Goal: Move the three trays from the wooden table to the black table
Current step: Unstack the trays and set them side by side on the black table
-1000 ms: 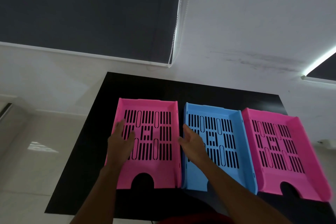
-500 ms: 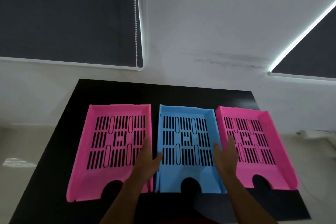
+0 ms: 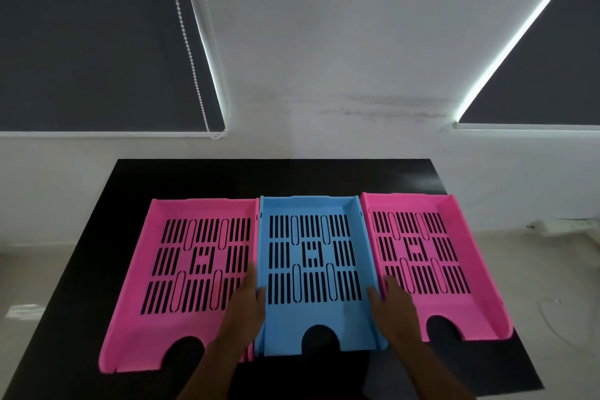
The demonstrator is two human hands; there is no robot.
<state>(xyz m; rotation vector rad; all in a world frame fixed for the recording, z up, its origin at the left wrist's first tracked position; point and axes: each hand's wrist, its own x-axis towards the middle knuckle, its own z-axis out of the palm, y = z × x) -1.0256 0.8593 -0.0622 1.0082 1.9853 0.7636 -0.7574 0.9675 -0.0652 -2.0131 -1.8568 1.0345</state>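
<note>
On the flat black table (image 3: 194,178), three slotted plastic letter trays lie side by side with their walls touching: a left pink tray (image 3: 181,269), a blue middle tray (image 3: 313,299) and a right pink tray (image 3: 454,269). From the head view, the left hand (image 3: 245,305) lies flat along the blue tray's left wall, fingers together and extended, gripping nothing. At the right wall sits the right hand (image 3: 394,305), likewise flat and unclenched.
</note>
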